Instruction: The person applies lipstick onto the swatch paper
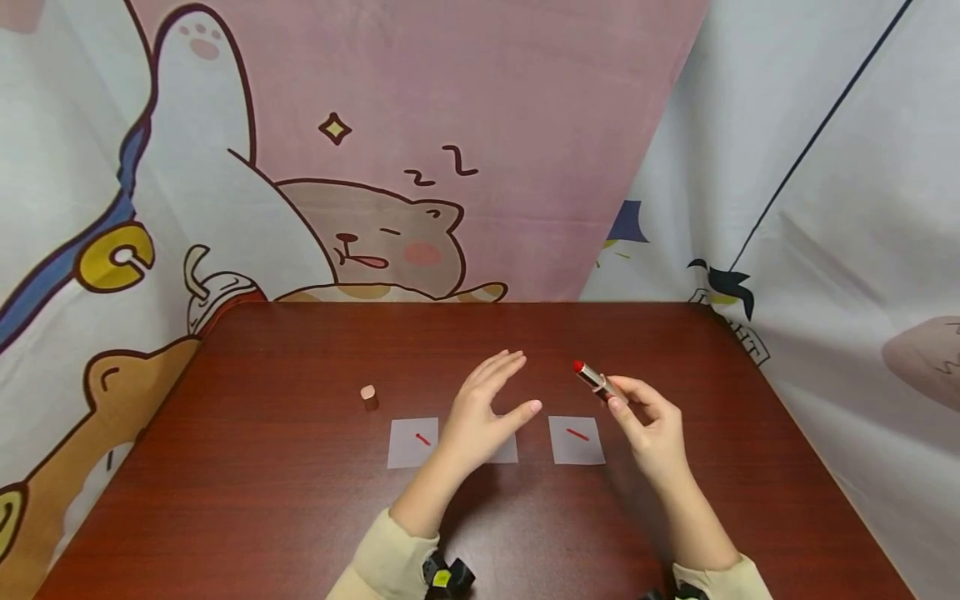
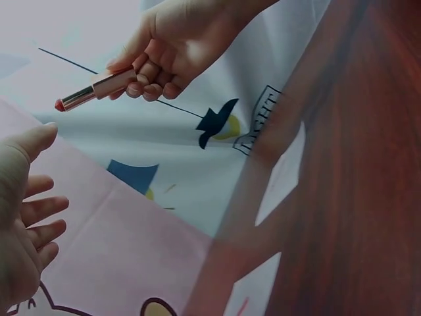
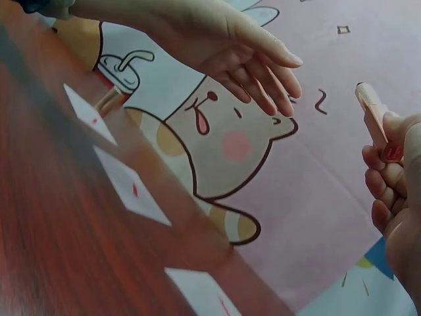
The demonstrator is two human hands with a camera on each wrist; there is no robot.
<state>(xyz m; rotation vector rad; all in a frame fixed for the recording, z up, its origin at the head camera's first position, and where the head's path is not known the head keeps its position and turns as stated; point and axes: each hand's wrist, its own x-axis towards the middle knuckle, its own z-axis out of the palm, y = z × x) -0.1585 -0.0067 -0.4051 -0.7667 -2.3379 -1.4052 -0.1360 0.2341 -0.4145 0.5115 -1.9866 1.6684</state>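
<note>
My right hand (image 1: 658, 429) holds an uncapped lipstick (image 1: 592, 378) between thumb and fingers, above the table. Its red tip points up and to the left. To the left of it, my left hand (image 1: 478, 423) hovers with fingers spread and nothing in its grasp. Three white paper squares lie in a row: a left paper (image 1: 403, 452), a middle paper (image 1: 507, 452) partly hidden by my left hand in the head view, and a right paper (image 1: 576, 452). Each bears a red mark, the middle one's visible in the right wrist view.
A lipstick cap (image 1: 369, 398) stands upright on the brown table (image 1: 262, 500), behind and left of the papers. A printed cartoon cloth (image 1: 555, 125) hangs along the table's back and sides.
</note>
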